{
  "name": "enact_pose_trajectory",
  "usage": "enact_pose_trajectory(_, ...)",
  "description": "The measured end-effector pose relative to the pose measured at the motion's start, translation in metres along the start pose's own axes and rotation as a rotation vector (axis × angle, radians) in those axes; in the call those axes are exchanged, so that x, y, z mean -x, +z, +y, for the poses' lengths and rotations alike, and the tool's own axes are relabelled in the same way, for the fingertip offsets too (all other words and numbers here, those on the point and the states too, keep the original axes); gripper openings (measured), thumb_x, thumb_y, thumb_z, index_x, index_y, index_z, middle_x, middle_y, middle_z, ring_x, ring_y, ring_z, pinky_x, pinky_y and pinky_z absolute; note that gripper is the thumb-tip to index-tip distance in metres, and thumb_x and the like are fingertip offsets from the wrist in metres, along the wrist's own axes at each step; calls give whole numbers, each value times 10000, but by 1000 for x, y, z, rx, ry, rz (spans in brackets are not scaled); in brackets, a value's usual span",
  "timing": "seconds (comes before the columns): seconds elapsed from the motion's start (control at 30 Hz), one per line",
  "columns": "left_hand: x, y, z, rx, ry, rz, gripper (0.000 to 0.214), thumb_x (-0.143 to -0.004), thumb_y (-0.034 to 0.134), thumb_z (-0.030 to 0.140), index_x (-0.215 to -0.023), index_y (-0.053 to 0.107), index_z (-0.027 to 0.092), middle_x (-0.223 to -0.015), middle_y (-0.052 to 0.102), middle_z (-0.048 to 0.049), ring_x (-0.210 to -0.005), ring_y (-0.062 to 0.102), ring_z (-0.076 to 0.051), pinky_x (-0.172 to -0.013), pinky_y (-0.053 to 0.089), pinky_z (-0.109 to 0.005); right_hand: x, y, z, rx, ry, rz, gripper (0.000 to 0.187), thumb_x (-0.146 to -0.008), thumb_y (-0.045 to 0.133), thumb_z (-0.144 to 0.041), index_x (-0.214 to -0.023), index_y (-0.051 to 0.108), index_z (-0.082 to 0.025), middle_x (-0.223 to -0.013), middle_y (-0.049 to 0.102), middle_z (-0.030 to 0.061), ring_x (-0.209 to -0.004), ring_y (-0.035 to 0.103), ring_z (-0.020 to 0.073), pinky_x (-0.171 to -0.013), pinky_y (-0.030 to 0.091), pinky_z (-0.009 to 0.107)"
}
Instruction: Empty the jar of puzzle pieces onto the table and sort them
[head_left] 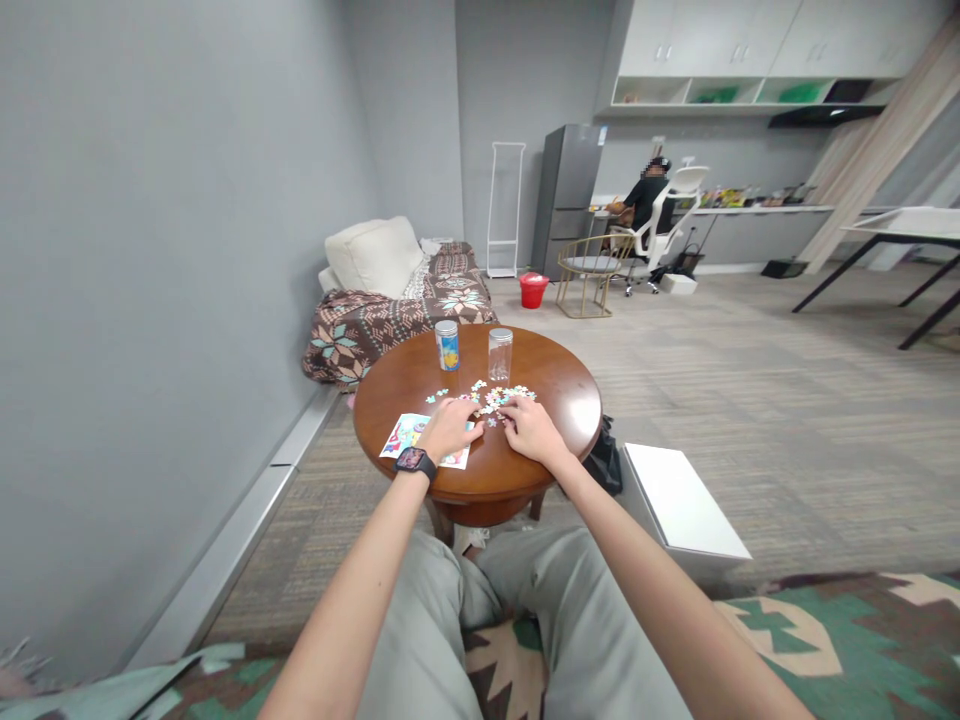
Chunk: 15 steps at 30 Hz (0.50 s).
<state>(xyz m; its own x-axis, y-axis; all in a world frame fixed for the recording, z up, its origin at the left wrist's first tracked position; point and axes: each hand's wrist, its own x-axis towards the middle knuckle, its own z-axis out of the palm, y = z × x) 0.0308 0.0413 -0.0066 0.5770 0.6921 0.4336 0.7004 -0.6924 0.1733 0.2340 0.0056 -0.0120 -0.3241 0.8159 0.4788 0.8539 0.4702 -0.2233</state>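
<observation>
Small jigsaw puzzle pieces lie in a loose heap on the round wooden table, with a few strays to the left. At the heap's left edge is my left hand, palm down over a colourful picture sheet, its thumb apart from the fingers. My right hand touches pieces at the near right side of the heap, its fingers bent and thumb spread from them. Whether a tiny piece is under either set of fingertips is hard to see. A clear jar and a blue-labelled jar stand upright behind.
A white box stands on the floor right of the table, beside a black bag. Behind are a patterned sofa, a red bucket and a gold-framed chair. Another person sits at the far counter.
</observation>
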Motion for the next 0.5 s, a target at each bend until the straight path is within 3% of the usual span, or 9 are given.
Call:
enact_pose_trajectory(0.2,1,-3,2,-7,43,1,127,-851,567,241,-933,655,202,-969,719,-49,-967,639,-208,-933,426,-371,0,6,1,-33,-74,-18,272,-915,492,-220,-1135,649,-194,-1302,614,96,-1308,462,262,-1069,362,443)
enact_pose_trajectory(0.33,0,-3,2,9,60,-5,140,-865,551,245,-862,684,202,-977,736,-43,-985,646,-199,-947,413,-375,-2,5,0,-37,-58,-56,278,-932,497,-265,-1146,655,-185,-1242,656,95,-1264,510,253,-1063,366,430)
enact_pose_trajectory(0.5,0,-1,1,24,35,3,192,-866,553,251,-974,704,202,-1050,737,-54,-1018,649,-207,-961,416,-387,-2,2,-1,-37,-72,-43,283,-923,514,-281,-1131,671,-171,-1199,663,112,-1171,563,245,-1025,395,416)
